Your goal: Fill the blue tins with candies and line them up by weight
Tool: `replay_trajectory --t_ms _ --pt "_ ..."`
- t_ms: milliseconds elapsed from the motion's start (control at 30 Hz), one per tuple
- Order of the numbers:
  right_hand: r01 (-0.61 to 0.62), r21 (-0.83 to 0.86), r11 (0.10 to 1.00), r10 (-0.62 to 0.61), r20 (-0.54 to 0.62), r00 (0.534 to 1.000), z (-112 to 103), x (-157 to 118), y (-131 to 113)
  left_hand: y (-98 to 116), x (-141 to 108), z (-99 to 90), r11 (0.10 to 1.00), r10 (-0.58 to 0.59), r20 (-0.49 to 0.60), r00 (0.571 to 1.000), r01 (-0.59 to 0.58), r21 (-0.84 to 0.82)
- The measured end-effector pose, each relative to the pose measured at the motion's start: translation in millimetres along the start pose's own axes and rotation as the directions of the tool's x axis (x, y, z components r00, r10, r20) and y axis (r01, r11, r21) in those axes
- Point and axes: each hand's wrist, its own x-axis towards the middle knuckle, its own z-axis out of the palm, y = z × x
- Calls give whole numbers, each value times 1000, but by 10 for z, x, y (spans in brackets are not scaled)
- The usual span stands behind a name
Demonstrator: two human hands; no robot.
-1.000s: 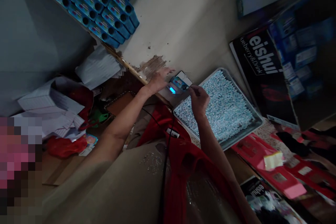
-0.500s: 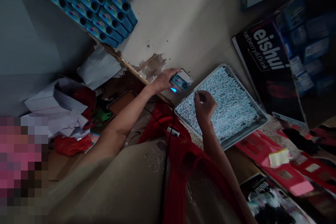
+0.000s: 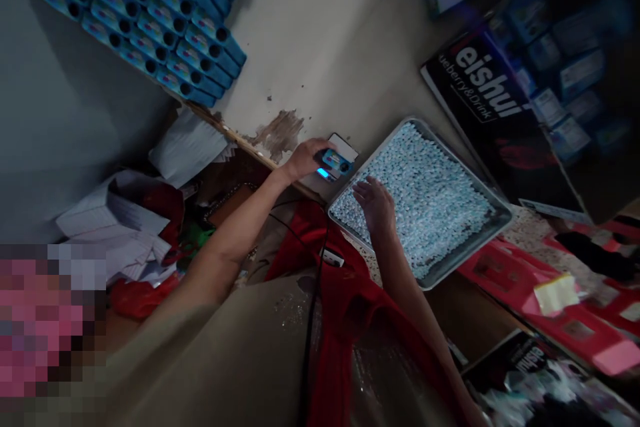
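Observation:
My left hand (image 3: 306,159) is closed around a small blue box (image 3: 336,161) with a dark hole in its end. The box is at a small digital scale (image 3: 345,145) with a white top and a lit blue display; whether it rests on the scale I cannot tell. My right hand (image 3: 377,205) hovers over the near left part of a metal tray (image 3: 463,253), its fingers stretched out and apart with nothing visible in them. Small pale blue and white pellets (image 3: 425,193) are spread across the tray.
Rows of similar blue boxes (image 3: 150,27) are stacked at the upper left. A black carton (image 3: 485,100) holding blue packs stands right of the tray. Red plastic stools (image 3: 505,270) are at the lower right, and crumpled paper (image 3: 115,213) lies at left.
My right hand has gone from curled fingers to stretched ones and shifted a little left towards the scale. My left hand keeps its hold on the blue box. The view has shifted slightly.

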Motion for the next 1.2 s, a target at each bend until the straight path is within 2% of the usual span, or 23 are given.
replay_trajectory --t_ms 100,200,267,333,467,533,600,667,867,967,1067,1200 --pt "-112 250 962 99 64 993 123 104 -45 442 -14 25 970 163 59 985 -171 172" --pt "-197 422 885 164 113 980 127 158 -88 934 -63 142 826 329 153 932 -362 431" --pt "-237 501 833 196 133 972 101 178 -94 1149 -89 233 750 364 214 907 -421 510" --pt "-270 555 787 230 143 963 72 192 -82 1220 -90 293 741 336 237 912 -411 531" --pt "-322 613 721 279 168 945 17 202 -33 1040 -33 297 870 174 140 975 -219 443" --pt "-337 625 704 293 176 940 -20 193 -11 879 -4 266 962 84 75 994 -101 252" --pt "-349 623 700 305 181 935 -72 178 0 707 15 224 999 -8 25 1000 7 35" --pt "-358 608 709 310 186 932 -139 161 -4 533 27 172 992 -82 -10 997 80 -98" --pt "-310 492 814 239 203 950 -248 83 -120 113 45 36 950 -231 -81 969 207 -234" --pt "-249 397 884 163 237 958 -129 36 -227 5 60 41 926 -261 -64 963 232 -297" --pt "-165 295 941 80 280 957 86 12 -351 -77 59 45 906 -279 -59 959 242 -348" --pt "-44 174 984 -10 298 955 335 48 -492 -205 -95 -89 879 -343 -110 933 277 -388"
